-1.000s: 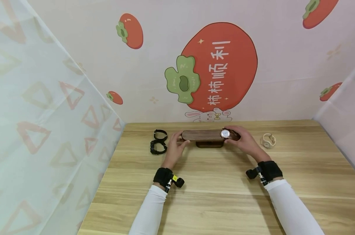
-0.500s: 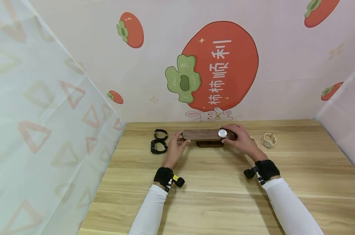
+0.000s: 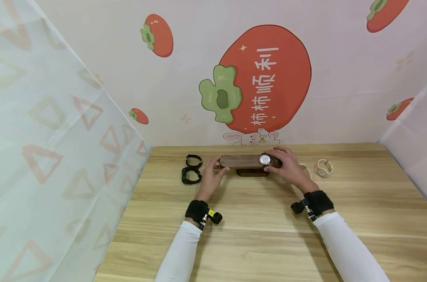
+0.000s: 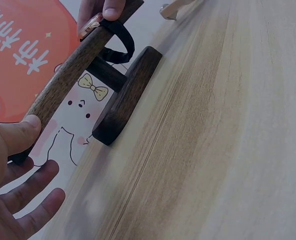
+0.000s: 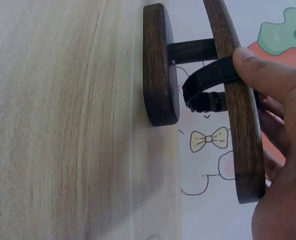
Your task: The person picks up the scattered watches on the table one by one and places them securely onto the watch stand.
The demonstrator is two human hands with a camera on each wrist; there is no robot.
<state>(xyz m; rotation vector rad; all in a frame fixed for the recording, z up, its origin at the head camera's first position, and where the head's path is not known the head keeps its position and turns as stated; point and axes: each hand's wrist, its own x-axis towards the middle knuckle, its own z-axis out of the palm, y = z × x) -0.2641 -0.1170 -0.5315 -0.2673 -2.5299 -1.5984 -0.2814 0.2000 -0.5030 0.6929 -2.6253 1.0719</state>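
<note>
A dark wooden watch stand [image 3: 239,161] stands at the back of the table, its long bar raised on a short post over a rounded base [image 4: 130,95]. Around the bar's right part loops a wristwatch [image 3: 265,159] with a white round face and a black strap [image 5: 210,77], which hangs below the bar. My right hand [image 3: 290,166] grips the watch, thumb on the strap along the near side of the bar and fingers on the far side. My left hand [image 3: 209,180] pinches the bar's left end between thumb and index finger; its other fingers are spread below.
Two black watches [image 3: 191,176] lie left of my left hand. To the right lies a cream watch [image 3: 324,168], and a pale band [image 3: 306,171] shows partly behind my right hand. A printed cloth wall [image 3: 174,86] rises at the table's back edge.
My right hand has slid the watch leftward along the bar, away from the right end. The pale band beside it has come into view. My left hand stays on the bar's left end.
</note>
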